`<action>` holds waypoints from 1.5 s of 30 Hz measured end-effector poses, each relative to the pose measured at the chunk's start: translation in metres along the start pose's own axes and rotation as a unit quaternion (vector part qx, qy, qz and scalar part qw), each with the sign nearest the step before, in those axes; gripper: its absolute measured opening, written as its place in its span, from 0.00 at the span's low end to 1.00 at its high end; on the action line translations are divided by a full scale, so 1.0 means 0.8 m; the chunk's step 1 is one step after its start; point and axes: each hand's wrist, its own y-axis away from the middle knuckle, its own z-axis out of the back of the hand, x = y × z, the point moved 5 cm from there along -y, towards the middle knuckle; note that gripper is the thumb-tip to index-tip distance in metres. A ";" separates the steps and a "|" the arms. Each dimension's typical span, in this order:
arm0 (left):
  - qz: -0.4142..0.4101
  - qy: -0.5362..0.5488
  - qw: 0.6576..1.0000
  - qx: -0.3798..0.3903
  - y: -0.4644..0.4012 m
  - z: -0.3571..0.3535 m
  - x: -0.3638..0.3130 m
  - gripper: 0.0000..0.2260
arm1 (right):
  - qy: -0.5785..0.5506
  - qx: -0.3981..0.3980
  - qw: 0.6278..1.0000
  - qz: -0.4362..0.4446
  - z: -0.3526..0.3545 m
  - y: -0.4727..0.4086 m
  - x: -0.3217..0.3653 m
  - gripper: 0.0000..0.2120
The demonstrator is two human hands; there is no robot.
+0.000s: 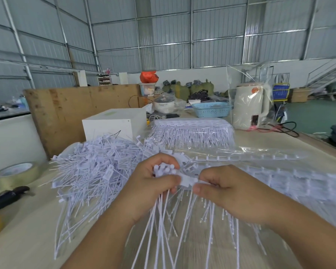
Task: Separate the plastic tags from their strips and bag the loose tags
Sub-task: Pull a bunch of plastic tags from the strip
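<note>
Nearest to us, long white tails of plastic tags [169, 226] hang down over the table [27, 239] between our wrists. The left hand [151, 189] is curled round a bunch of tag heads [164, 169], the round ends stick up above the fingers. The right hand [227, 193] pinches w/ thumb and fingers a flat white tag [188, 180], which sits between both hands, touching both. From the right hand a strip of tags [279, 177] runs to the right on a clear plastic sheet [260, 150].

On the left of the hands lies a big heap of loose tags [97, 162]. More to the left, near the table edge, we see a roll of clear tape [17, 174] and a dark tool [8, 197]; we cannot tell what tool exactly.

Behind the heap stands a white box [113, 123], and beside it, to the right, a packed bundle of tag strips [192, 131] in clear wrap. Further back on the table: a blue basket [211, 109], a white kettle [250, 107] under a clear bag, approx. beside a rice cooker [164, 103]. A brown board [66, 109] stands at the back left. The far wall is corrugated metal.
</note>
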 end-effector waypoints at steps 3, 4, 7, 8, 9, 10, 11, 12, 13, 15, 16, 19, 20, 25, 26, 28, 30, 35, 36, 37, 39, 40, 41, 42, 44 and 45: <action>0.006 0.004 1.000 -0.004 -0.001 -0.004 0.006 0.10 | 0.005 0.017 1.000 0.007 -0.003 -0.001 0.000 0.20; 0.007 0.006 1.000 -0.011 -0.001 -0.005 0.006 0.09 | 0.004 0.017 1.000 0.008 -0.003 -0.001 0.000 0.20; -0.005 -0.013 0.999 -0.052 -0.003 -0.001 0.006 0.10 | -0.013 0.000 1.000 -0.001 -0.008 -0.003 -0.002 0.21; -0.011 -0.013 0.997 -0.076 -0.003 0.000 0.005 0.12 | -0.020 -0.013 1.000 -0.003 -0.011 -0.003 -0.002 0.20; -0.017 -0.003 0.994 -0.103 -0.003 0.001 0.004 0.14 | -0.031 -0.034 0.999 -0.002 -0.013 -0.004 -0.001 0.19; -0.022 0.013 0.991 -0.132 -0.002 0.001 0.001 0.14 | -0.044 -0.064 0.997 -0.001 -0.015 -0.005 0.000 0.17; -0.027 0.028 0.986 -0.161 0.000 0.000 -0.001 0.14 | -0.047 -0.095 0.994 0.001 -0.018 -0.006 0.000 0.16; -0.031 0.041 0.981 -0.187 0.001 -0.001 -0.004 0.14 | -0.040 -0.124 0.992 0.002 -0.020 -0.005 0.002 0.15; -0.037 0.051 0.976 -0.211 0.003 -0.002 -0.005 0.13 | -0.029 -0.148 0.989 0.004 -0.024 -0.005 0.005 0.13; -0.042 0.065 0.963 -0.258 0.006 -0.002 -0.006 0.15 | -0.031 -0.187 0.982 0.012 -0.031 -0.003 0.013 0.11; -0.042 0.068 0.957 -0.278 0.007 -0.001 -0.005 0.16 | -0.044 -0.205 0.978 0.015 -0.033 -0.002 0.016 0.11; -0.039 0.077 0.948 -0.307 0.009 -0.002 -0.005 0.15 | -0.062 -0.260 0.963 0.020 -0.033 -0.004 0.020 0.14; -0.039 0.082 0.947 -0.308 0.010 -0.003 -0.006 0.14 | -0.062 -0.269 0.961 0.020 -0.033 -0.004 0.021 0.14; -0.043 0.104 0.944 -0.310 0.012 -0.005 -0.010 0.13 | -0.053 -0.295 0.953 0.034 -0.033 -0.003 0.023 0.14; -0.045 0.108 0.942 -0.314 0.013 -0.006 -0.011 0.13 | -0.050 -0.302 0.951 0.041 -0.034 -0.003 0.025 0.14; -0.046 0.110 0.938 -0.326 0.014 -0.007 -0.011 0.12 | -0.032 -0.321 0.945 0.060 -0.034 -0.002 0.032 0.14; -0.024 0.131 0.927 -0.352 0.014 0.005 -0.003 0.10 | -0.019 -0.350 0.934 0.071 -0.028 0.001 0.037 0.14; 0.028 0.117 0.936 -0.330 0.002 0.053 0.010 0.05 | -0.085 -0.296 0.948 0.078 -0.015 0.001 0.018 0.17; 0.011 0.079 0.952 -0.296 0.000 0.053 0.004 0.06 | -0.099 -0.267 0.956 0.074 -0.014 0.000 0.014 0.17; -0.008 0.045 0.965 -0.259 -0.002 0.048 -0.001 0.07 | -0.100 -0.248 0.961 0.074 -0.010 -0.002 0.011 0.17; -0.034 0.000 0.981 -0.192 -0.003 0.032 -0.009 0.07 | -0.101 -0.222 0.967 0.076 -0.002 -0.006 0.007 0.14; -0.041 -0.016 0.983 -0.176 -0.003 0.028 -0.010 0.07 | -0.104 -0.208 0.970 0.073 0.003 -0.007 0.005 0.12; -0.044 -0.030 0.984 -0.172 -0.003 0.026 -0.011 0.07 | -0.092 -0.189 0.975 0.070 0.008 -0.008 0.005 0.12; -0.047 -0.043 0.982 -0.175 -0.003 0.027 -0.010 0.07 | -0.063 -0.168 0.981 0.069 0.011 -0.008 0.004 0.13; -0.052 -0.075 0.980 -0.179 -0.002 0.026 -0.008 0.07 | 0.020 -0.128 0.989 0.066 0.012 -0.007 0.000 0.16; -0.053 -0.089 0.980 -0.173 -0.002 0.024 -0.008 0.07 | 0.044 -0.116 0.990 0.065 0.011 -0.006 0.000 0.17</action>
